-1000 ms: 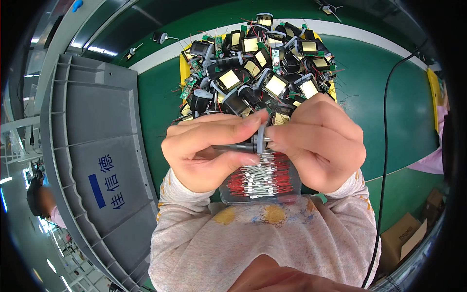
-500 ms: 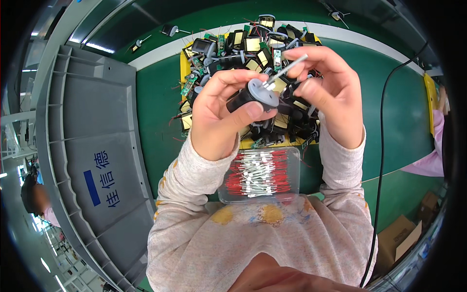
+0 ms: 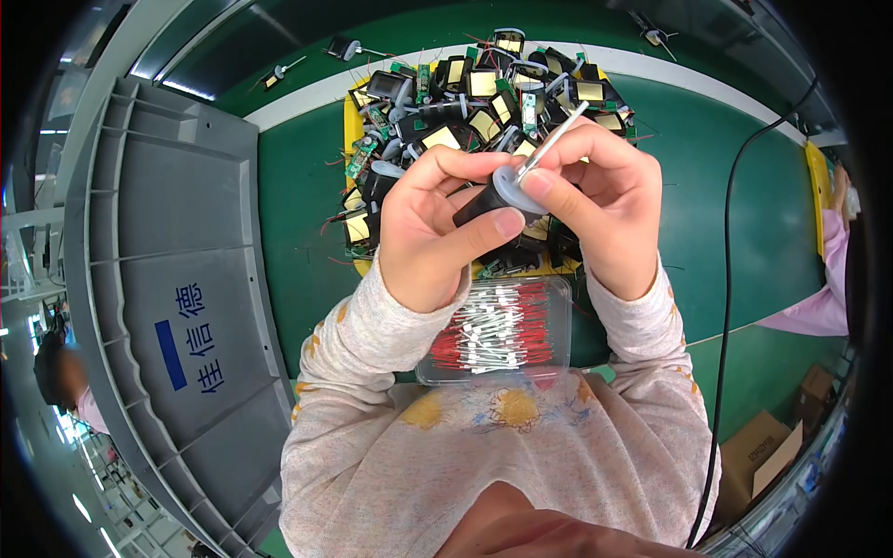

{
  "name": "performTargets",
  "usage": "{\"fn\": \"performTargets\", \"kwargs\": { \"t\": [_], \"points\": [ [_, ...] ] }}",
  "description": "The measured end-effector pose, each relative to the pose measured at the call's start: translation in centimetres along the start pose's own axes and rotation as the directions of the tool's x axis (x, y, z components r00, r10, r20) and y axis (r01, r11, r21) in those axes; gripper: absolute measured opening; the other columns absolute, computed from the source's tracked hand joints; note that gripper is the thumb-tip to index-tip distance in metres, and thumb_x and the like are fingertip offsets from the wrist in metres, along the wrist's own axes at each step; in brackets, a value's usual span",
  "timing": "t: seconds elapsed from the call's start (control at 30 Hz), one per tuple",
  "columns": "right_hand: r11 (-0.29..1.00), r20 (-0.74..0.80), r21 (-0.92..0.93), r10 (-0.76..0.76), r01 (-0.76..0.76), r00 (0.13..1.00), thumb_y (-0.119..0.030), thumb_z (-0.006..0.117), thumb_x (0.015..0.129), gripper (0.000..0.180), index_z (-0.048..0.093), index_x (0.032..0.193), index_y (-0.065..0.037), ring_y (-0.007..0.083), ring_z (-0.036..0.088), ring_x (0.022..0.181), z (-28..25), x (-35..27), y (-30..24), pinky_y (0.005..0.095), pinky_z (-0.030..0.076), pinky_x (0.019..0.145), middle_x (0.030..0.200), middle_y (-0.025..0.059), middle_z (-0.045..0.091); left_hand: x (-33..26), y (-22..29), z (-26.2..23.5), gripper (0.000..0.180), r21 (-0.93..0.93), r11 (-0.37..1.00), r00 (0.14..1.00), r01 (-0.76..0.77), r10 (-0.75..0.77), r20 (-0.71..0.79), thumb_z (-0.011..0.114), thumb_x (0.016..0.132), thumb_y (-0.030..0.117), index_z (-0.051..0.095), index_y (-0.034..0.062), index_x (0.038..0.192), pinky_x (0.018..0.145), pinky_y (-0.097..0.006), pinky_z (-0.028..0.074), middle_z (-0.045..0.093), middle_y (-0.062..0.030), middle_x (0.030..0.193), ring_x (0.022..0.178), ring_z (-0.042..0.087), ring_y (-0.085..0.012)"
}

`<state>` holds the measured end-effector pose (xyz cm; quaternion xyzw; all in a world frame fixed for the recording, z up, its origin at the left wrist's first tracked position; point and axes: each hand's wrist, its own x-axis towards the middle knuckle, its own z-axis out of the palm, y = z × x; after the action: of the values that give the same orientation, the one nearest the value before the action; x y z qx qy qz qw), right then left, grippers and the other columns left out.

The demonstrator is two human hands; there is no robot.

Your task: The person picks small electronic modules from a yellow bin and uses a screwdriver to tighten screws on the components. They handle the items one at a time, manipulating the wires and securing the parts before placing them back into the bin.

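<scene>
My left hand (image 3: 419,223) is closed around a black cylindrical housing (image 3: 479,206), thumb in front and fingers behind. The housing is tilted, its round grey cap (image 3: 508,184) facing up and to the right. From the cap a thin pale metal rod (image 3: 560,137) points up and right. My right hand (image 3: 609,200) pinches the rod near its base with thumb and forefinger; whether a small part sits in that pinch is hidden. Beyond both hands lies a heap of similar black units (image 3: 484,86) with grey caps, green circuit boards and yellowish pads.
The heap lies in a yellow tray (image 3: 351,126). Nearer me, a clear plastic box (image 3: 564,321) holds red-and-white wire leads (image 3: 493,325). A large grey crate (image 3: 177,186) stands left. A black cable (image 3: 729,279) runs down the right. Another person's pink sleeve (image 3: 819,288) shows at far right.
My right hand has come down and left from near the rod's tip to its base, and its fingers have closed there. The left hand keeps hold of the housing.
</scene>
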<state>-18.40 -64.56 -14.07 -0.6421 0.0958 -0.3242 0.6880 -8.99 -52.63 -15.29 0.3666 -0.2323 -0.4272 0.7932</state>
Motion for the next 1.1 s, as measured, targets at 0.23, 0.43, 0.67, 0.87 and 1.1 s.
{"fn": "performTargets", "kwargs": {
  "t": [0.23,0.43,0.67,0.87,1.1],
  "points": [
    [0.985,-0.009,-0.093,-0.145,0.144,0.989,0.001,0.066,0.072,0.01,0.06,0.08,0.001,0.0111,0.057,0.072,0.1,0.0,0.5,0.0215,0.046,0.064,0.079,0.0063,0.057,0.2,-0.2,0.0,0.041,0.07,0.995,0.998,-0.069,0.068,0.02,0.068,0.067,-0.005,0.048,-0.0007,0.104,0.089,-0.033,0.043,0.054,-0.014,0.107,0.102,0.053,-0.021],
    [0.99,-0.166,-0.139,-0.058,0.035,0.984,-0.009,0.06,0.079,0.007,0.058,0.082,-0.003,0.0072,0.053,0.076,-3.5,3.2,-1.5,0.0202,0.04,0.068,0.08,-0.0003,0.058,1.6,2.7,-1.6,0.069,0.716,0.605,0.916,-0.35,0.381,0.126,0.077,0.06,0.011,0.044,0.0057,0.12,0.09,-0.035,0.038,0.049,-0.0088,0.12,0.111,0.047,-0.023],
    [0.838,0.009,-0.079,0.541,-0.539,0.841,-0.023,0.056,0.082,0.021,0.059,0.095,-0.008,0.0145,0.06,0.081,-19.4,17.8,6.9,0.0265,0.048,0.078,0.086,0.0017,0.062,3.8,7.0,-7.7,0.028,0.952,-0.176,0.876,-0.252,0.377,0.301,0.068,0.068,0.015,0.061,0.0072,0.094,0.076,-0.034,0.043,0.062,-0.0099,0.09,0.085,0.057,-0.0273],
    [0.669,-0.266,0.001,0.717,-0.743,0.644,-0.019,0.058,0.082,0.018,0.056,0.092,-0.004,0.0174,0.061,0.078,-21.3,22.3,16.4,0.0287,0.052,0.072,0.084,0.0048,0.061,3.6,4.4,-7.2,0.031,0.932,-0.193,0.935,-0.307,0.12,0.333,0.069,0.064,0.012,0.059,0.0096,0.093,0.075,-0.035,0.041,0.059,-0.006,0.088,0.088,0.052,-0.0276],
    [0.717,-0.359,-0.264,0.548,-0.645,0.756,-0.029,0.059,0.081,0.037,0.053,0.109,-0.006,0.0172,0.052,0.101,-19.3,20.7,11.5,0.0342,0.04,0.089,0.104,0.007,0.058,3.6,3.8,-6.6,0.045,0.913,-0.25,0.946,-0.323,-0.051,0.321,0.062,0.061,-0.005,0.053,0.0116,0.103,0.075,-0.037,0.041,0.056,-0.0061,0.099,0.091,0.051,-0.0285]
  ]
}}
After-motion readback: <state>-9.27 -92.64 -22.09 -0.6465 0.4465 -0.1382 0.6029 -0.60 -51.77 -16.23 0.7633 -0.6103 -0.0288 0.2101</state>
